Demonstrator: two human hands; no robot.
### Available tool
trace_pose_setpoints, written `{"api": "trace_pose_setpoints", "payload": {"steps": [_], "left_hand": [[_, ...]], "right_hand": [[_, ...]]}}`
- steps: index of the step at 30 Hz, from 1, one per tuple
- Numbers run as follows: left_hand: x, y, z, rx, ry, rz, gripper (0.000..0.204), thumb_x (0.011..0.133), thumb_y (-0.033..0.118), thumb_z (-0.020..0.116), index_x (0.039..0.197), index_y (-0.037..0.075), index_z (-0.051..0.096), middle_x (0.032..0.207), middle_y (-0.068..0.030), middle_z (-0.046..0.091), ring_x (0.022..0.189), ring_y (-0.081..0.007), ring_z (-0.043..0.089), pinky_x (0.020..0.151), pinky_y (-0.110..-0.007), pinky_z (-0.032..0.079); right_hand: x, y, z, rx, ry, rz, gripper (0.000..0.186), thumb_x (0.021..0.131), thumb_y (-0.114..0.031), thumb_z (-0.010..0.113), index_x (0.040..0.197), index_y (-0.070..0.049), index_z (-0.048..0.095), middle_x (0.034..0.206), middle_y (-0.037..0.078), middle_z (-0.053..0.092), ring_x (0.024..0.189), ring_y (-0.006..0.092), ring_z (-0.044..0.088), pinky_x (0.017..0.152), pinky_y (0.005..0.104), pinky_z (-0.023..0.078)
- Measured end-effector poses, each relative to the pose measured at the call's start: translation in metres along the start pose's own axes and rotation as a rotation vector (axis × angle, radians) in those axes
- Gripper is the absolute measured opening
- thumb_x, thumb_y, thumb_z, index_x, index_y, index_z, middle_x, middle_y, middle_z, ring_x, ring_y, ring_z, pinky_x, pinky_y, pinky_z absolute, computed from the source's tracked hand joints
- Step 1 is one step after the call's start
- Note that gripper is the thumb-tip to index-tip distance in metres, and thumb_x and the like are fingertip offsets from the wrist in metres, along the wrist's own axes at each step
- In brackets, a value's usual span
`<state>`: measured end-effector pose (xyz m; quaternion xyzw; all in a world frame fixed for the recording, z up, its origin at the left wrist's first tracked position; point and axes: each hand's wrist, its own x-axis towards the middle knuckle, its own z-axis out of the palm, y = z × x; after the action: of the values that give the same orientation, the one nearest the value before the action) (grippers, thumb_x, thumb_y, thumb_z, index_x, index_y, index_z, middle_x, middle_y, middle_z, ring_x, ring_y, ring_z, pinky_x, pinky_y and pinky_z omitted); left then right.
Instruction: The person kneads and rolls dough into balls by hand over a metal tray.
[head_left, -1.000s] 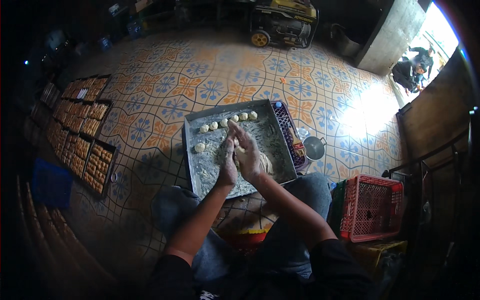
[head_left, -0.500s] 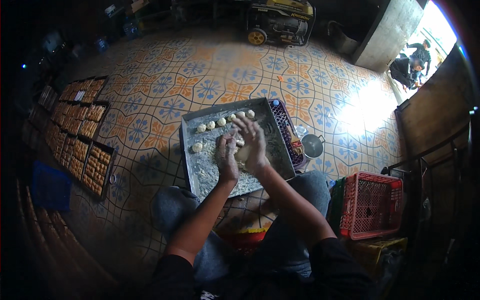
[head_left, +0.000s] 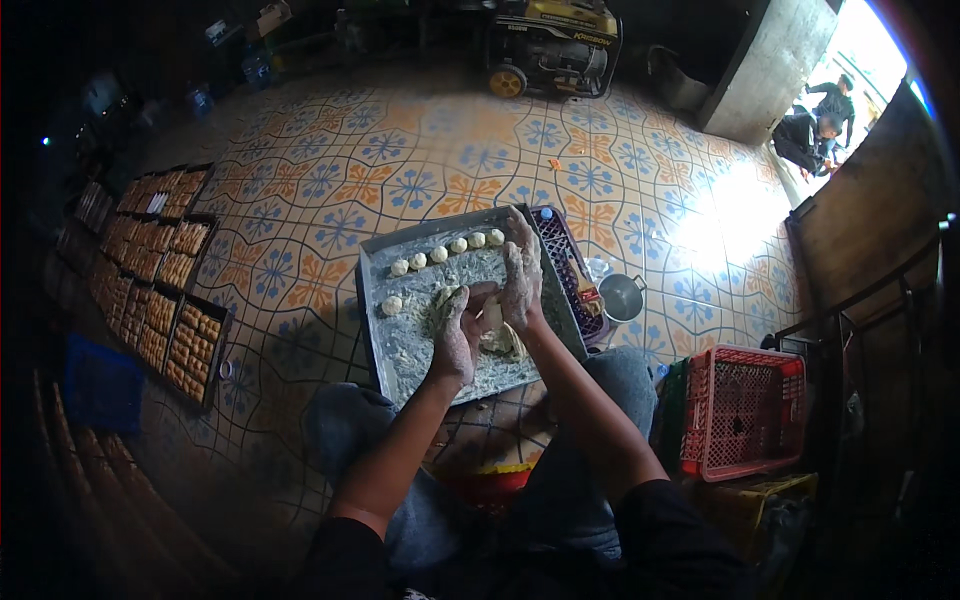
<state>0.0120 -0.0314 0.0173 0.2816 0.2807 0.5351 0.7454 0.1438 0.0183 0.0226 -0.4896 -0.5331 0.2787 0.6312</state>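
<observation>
Both of my hands are coated in flour above a square metal tray (head_left: pixel 367 300) between my knees. My left hand (head_left: pixel 456 338) is curved, its palm turned toward the other hand. Upright and nearly straight, the fingers of my right hand (head_left: pixel 522 278) point to the tray's far side. A pale piece of dough (head_left: pixel 493 314) shows between the palms, partly hidden by them. Behind my hands, several round dough balls (head_left: pixel 439 254) form a row, and a single dough ball (head_left: pixel 392 305) sits nearer on the left. More loose dough (head_left: pixel 505 343) lies on the floured bottom.
A purple crate (head_left: pixel 560 245) with a brush (head_left: pixel 584 290) on it adjoins the tray's right side, beside a metal pot (head_left: pixel 622 298). Trays of browned pastries (head_left: pixel 193 343) cover the floor at left. A red crate (head_left: pixel 745 412) stands right; a generator (head_left: pixel 552 50) is far back.
My hands, overlapping before, have slid apart: the right has shifted right and its fingers now point straight up. More dough shows beneath them. The view has shifted slightly.
</observation>
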Motion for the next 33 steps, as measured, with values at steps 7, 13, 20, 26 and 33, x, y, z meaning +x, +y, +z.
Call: {"api": "trace_pose_setpoints", "payload": {"steps": [7, 13, 20, 26, 33], "left_hand": [[0.007, -0.015, -0.002, 0.107, 0.071, 0.111, 0.045, 0.109, 0.037, 0.046, 0.134, 0.003, 0.062, 0.126, -0.0088, 0.068, 0.118, -0.0197, 0.062, 0.107, -0.036, 0.045], [-0.006, -0.017, 0.003, 0.445, -0.107, 0.132, 0.035, 0.102, 0.018, 0.064, 0.132, 0.001, 0.062, 0.127, -0.0063, 0.068, 0.117, -0.0136, 0.062, 0.1, -0.031, 0.049], [0.006, -0.01, -0.004, 0.574, -0.047, 0.079, 0.035, 0.089, 0.01, 0.081, 0.121, 0.002, 0.069, 0.11, -0.004, 0.072, 0.097, -0.0093, 0.067, 0.086, -0.025, 0.053], [0.015, -0.009, -0.027, 0.615, -0.049, 0.146, 0.048, 0.089, 0.016, 0.08, 0.13, 0.0, 0.061, 0.123, -0.0068, 0.066, 0.115, -0.0147, 0.062, 0.099, -0.032, 0.05], [-0.023, -0.004, 0.019, 0.901, -0.16, 0.512, 0.061, 0.091, 0.022, 0.073, 0.144, -0.001, 0.052, 0.14, -0.0165, 0.058, 0.133, -0.0245, 0.054, 0.115, -0.04, 0.038]], "right_hand": [[-0.016, 0.009, 0.018, 0.073, -0.015, 0.119, 0.058, 0.105, -0.042, 0.044, 0.157, -0.017, 0.04, 0.147, 0.021, 0.049, 0.139, 0.0361, 0.046, 0.115, 0.0457, 0.035], [0.0, 0.003, -0.004, -0.322, 0.057, -0.062, 0.06, 0.098, -0.041, 0.058, 0.153, -0.019, 0.047, 0.142, 0.021, 0.054, 0.125, 0.0408, 0.058, 0.103, 0.05, 0.045], [-0.002, 0.017, -0.005, -0.264, 0.102, 0.042, 0.056, 0.102, -0.043, 0.053, 0.152, -0.019, 0.047, 0.14, 0.021, 0.054, 0.129, 0.0387, 0.055, 0.107, 0.051, 0.042], [-0.011, 0.016, 0.003, 0.53, 0.127, 0.66, 0.075, 0.101, -0.071, 0.036, 0.154, -0.019, 0.044, 0.144, 0.015, 0.051, 0.129, 0.0294, 0.05, 0.109, 0.0447, 0.04], [-0.008, 0.008, 0.015, 1.009, 0.113, 0.657, 0.069, 0.1, -0.063, 0.041, 0.147, -0.013, 0.047, 0.135, 0.018, 0.057, 0.115, 0.0319, 0.06, 0.095, 0.0466, 0.052]]}}
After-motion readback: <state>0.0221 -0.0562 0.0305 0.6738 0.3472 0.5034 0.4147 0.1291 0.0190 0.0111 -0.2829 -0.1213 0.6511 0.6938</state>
